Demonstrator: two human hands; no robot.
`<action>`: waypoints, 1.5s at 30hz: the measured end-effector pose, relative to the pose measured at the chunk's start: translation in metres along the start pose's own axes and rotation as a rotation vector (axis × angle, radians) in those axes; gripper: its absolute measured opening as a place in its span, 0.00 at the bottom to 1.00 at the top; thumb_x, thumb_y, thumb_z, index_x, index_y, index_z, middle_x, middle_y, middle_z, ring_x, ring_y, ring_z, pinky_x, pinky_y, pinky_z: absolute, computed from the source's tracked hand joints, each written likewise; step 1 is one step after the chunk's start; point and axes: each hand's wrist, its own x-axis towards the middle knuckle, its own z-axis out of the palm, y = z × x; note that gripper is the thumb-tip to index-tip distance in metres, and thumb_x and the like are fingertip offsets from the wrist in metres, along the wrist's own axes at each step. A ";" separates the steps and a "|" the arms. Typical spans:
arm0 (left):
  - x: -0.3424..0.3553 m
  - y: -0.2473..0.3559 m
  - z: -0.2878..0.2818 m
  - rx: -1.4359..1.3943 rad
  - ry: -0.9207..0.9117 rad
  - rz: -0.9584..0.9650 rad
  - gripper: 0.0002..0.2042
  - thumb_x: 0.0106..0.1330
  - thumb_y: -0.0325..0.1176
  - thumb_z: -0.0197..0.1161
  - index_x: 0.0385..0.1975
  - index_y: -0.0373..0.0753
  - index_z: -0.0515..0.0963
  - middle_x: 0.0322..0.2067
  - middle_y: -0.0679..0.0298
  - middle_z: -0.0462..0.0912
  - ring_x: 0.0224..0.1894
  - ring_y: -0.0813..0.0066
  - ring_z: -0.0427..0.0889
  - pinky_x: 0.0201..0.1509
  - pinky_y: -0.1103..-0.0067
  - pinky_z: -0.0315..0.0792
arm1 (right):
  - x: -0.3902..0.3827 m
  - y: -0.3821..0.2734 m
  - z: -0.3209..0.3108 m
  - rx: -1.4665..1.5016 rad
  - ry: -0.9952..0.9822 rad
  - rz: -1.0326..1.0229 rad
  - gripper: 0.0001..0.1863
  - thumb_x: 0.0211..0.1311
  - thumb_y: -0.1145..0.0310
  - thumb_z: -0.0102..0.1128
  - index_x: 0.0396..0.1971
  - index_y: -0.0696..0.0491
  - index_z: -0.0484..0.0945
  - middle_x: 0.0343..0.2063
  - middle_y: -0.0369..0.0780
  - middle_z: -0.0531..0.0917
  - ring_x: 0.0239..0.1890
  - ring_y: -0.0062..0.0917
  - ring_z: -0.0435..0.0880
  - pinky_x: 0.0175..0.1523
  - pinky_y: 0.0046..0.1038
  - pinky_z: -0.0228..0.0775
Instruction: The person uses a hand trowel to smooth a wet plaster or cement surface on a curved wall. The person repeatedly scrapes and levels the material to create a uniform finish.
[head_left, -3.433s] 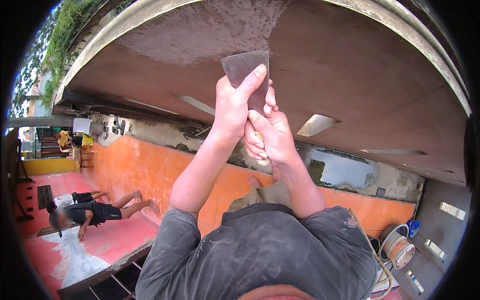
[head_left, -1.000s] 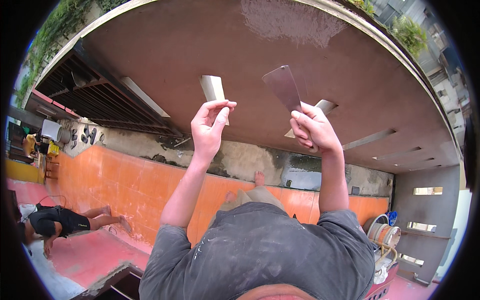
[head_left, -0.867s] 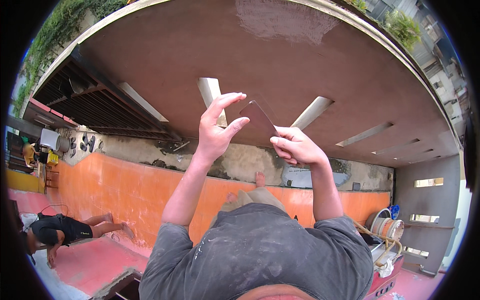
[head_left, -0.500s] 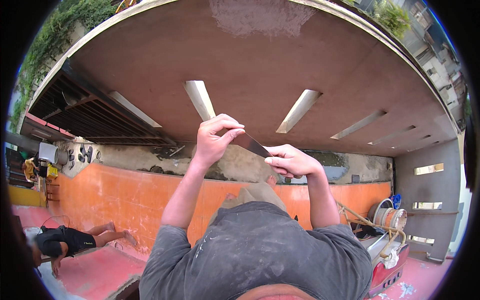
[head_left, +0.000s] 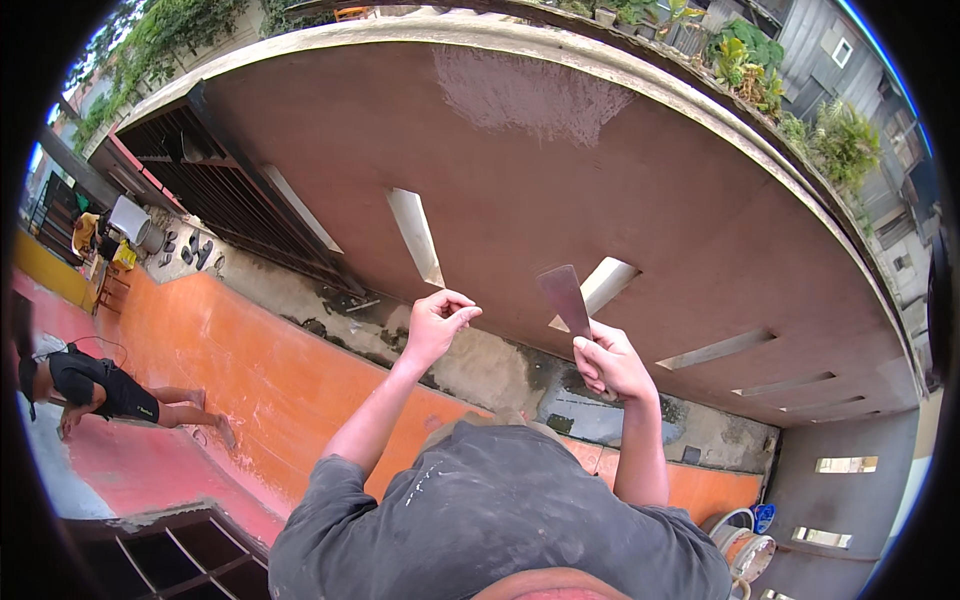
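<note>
My right hand (head_left: 615,362) is wrapped round the handle of a putty knife (head_left: 568,300). Its thin, wide metal blade now points up and slightly left, in front of the brown wall (head_left: 500,190). The fingers cover most of the handle. To the left, apart from the blade, my left hand (head_left: 440,325) is raised with thumb and fingertips drawn together in a pinch; nothing shows between them. Behind the blade a slanted slot (head_left: 612,285) cuts through the wall. A pale, rough patch (head_left: 530,95) marks the wall's upper part.
A dark metal gate (head_left: 235,210) stands at the left of the wall. Along its foot runs a wet, stained concrete strip (head_left: 470,365), beside an orange floor (head_left: 250,350). Another person (head_left: 105,385) bends over at far left. Buckets (head_left: 745,550) stand at lower right.
My left hand has let go of the putty knife's blade and drawn apart from it. My right hand has turned the blade upward. The view has tilted, with the left side lower.
</note>
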 end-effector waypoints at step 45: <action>0.251 0.121 -0.018 -0.788 -0.656 -0.193 0.30 0.83 0.51 0.38 0.47 0.26 0.76 0.34 0.47 0.86 0.37 0.62 0.87 0.44 0.71 0.82 | 0.257 -0.072 0.129 0.546 0.164 -0.423 0.06 0.78 0.72 0.44 0.48 0.56 0.69 0.11 0.33 0.63 0.06 0.16 0.60 0.11 0.22 0.57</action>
